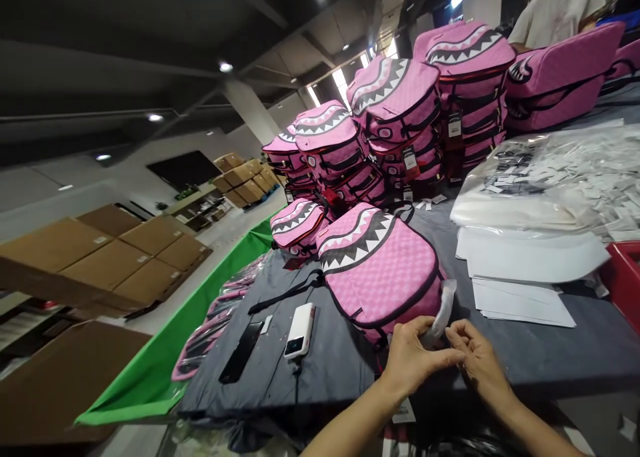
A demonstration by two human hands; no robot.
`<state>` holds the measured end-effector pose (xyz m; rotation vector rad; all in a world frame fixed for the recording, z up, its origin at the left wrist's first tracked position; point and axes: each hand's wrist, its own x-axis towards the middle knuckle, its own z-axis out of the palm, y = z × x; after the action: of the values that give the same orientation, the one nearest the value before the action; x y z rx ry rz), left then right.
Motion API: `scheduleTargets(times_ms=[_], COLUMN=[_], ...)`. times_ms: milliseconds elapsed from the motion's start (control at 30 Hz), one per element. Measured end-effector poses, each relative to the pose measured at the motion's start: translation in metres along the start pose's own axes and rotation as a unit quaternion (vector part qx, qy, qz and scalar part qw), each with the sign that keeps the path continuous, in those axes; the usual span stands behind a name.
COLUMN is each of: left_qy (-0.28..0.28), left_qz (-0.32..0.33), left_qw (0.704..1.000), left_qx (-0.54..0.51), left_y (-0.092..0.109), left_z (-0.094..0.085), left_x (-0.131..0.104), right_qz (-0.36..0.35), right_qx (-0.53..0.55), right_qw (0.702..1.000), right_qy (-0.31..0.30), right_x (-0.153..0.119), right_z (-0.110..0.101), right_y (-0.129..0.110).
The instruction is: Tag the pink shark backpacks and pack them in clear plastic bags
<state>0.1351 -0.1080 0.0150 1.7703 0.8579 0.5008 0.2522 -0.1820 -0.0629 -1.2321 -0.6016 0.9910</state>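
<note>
A pink checkered backpack [395,270] with a black band and white teeth lies on the grey cloth-covered table [340,370]. At its lower right corner, a whitish translucent wrap [443,314] curves upward. My left hand [413,354] pinches the lower part of this wrap, its thumb pointing right. Close beside it, my right hand [470,350] has thumb and fingertips pressed together near the wrap; what they hold, if anything, is too small to tell.
Stacked pink backpacks [395,97] stand behind. White sheets [530,257] and a plastic bag [500,184] lie right, near a red bin [627,277]. A power bank [301,330] and phone [241,354] lie left. A person [555,17] is at the back right.
</note>
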Motion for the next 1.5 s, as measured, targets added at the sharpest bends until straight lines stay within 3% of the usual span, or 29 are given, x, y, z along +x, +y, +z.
scheduleTargets(times_ms=[133,333,467,633,800,867,967,1033,1100,1167,1300,1400,1500], left_qy=[0.045,0.006,-0.01,-0.004,0.029,0.043,0.068,0.093,0.117,0.125,0.124,0.128,0.07], left_qz=[0.014,-0.031,-0.049,-0.029,0.035,0.072,0.09,0.088,0.081,0.067,0.06,0.061,0.06], left_qw=[0.999,0.999,0.997,0.998,0.999,0.996,0.993,0.991,0.989,0.99,0.99,0.99,0.993], left_qx=[0.017,-0.039,-0.064,-0.063,-0.013,0.016,0.026,0.03,0.032,0.02,-0.006,0.005,0.077], left_y=[-0.003,-0.006,-0.006,-0.006,-0.012,-0.015,-0.019,-0.019,-0.018,-0.017,-0.018,-0.016,-0.009], left_z=[0.005,0.002,-0.001,0.0,0.003,0.004,0.003,0.003,0.002,0.002,0.003,0.004,0.004], left_x=[0.004,0.01,0.01,0.007,0.006,0.005,0.003,0.0,-0.002,-0.004,-0.006,-0.005,-0.002], right_qz=[0.0,0.029,0.074,0.125,0.141,0.178,0.223,0.219,0.21,0.206,0.191,0.19,0.191], right_qx=[-0.033,-0.031,0.01,0.048,0.121,0.238,0.413,0.47,0.483,0.462,0.376,0.34,0.349], right_qw=[0.999,0.997,0.995,0.99,0.982,0.952,0.87,0.834,0.819,0.827,0.88,0.896,0.896], right_qy=[-0.001,-0.057,-0.063,-0.046,-0.033,-0.072,-0.148,-0.191,-0.227,-0.245,-0.218,-0.211,-0.198], right_x=[0.001,0.005,0.016,0.022,0.003,-0.003,-0.004,0.0,0.005,0.006,0.005,0.008,0.011], right_z=[-0.002,-0.014,-0.005,0.012,0.006,0.0,-0.006,-0.008,-0.01,-0.012,-0.013,-0.011,-0.013], right_y=[0.005,0.002,-0.002,0.0,0.001,0.002,0.005,0.008,0.01,0.009,0.002,-0.005,-0.009])
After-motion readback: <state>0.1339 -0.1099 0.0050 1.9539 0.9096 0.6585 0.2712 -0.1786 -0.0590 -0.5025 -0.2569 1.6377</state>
